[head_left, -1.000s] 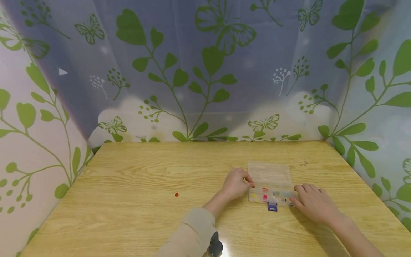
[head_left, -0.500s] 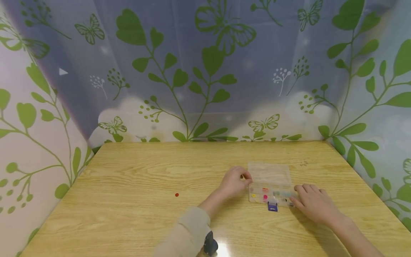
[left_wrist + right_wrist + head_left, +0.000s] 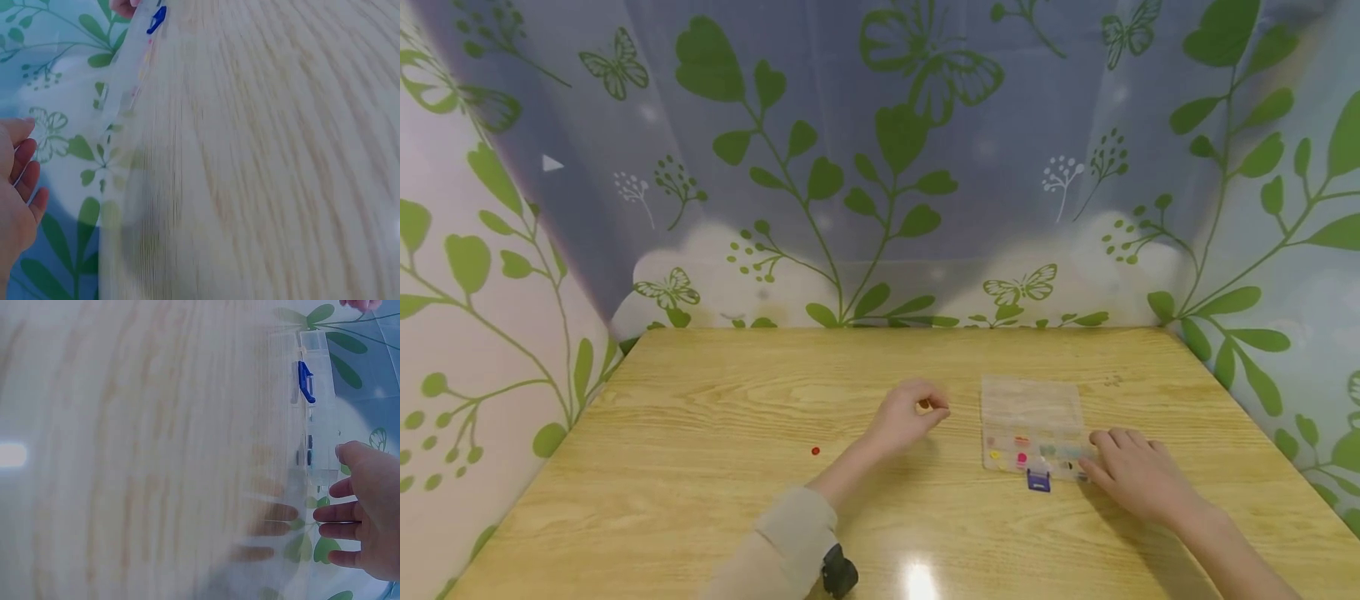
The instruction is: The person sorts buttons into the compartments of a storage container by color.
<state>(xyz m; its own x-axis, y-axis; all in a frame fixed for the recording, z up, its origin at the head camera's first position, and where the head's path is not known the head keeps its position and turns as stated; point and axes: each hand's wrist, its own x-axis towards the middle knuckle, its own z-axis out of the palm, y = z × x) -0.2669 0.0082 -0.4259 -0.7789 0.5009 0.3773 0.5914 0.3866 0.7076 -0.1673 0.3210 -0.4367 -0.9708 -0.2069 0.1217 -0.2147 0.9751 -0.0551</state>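
Observation:
A clear plastic compartment box [image 3: 1032,403] lies with its lid folded back on the wooden table, a blue latch [image 3: 1038,481] at its front. Small coloured pieces, including a pink one [image 3: 1022,458] and a yellow one [image 3: 995,455], sit in its compartments. My left hand [image 3: 904,421] is in the air left of the box, fingers loosely bent, with nothing visible between them. My right hand [image 3: 1138,471] rests against the box's right end with its fingers extended, also seen in the right wrist view. Left of my left hand lies a small round red piece [image 3: 816,451].
The wooden table [image 3: 715,392] meets a patterned cloth [image 3: 820,275] at the back, and more printed cloth hangs at both sides. A dark device [image 3: 838,571] is strapped at my left wrist. Light glares off the table's front.
My left hand has moved away from the box's left end, to the left. A reddish piece now shows in the left rear compartment. My right hand stays in place.

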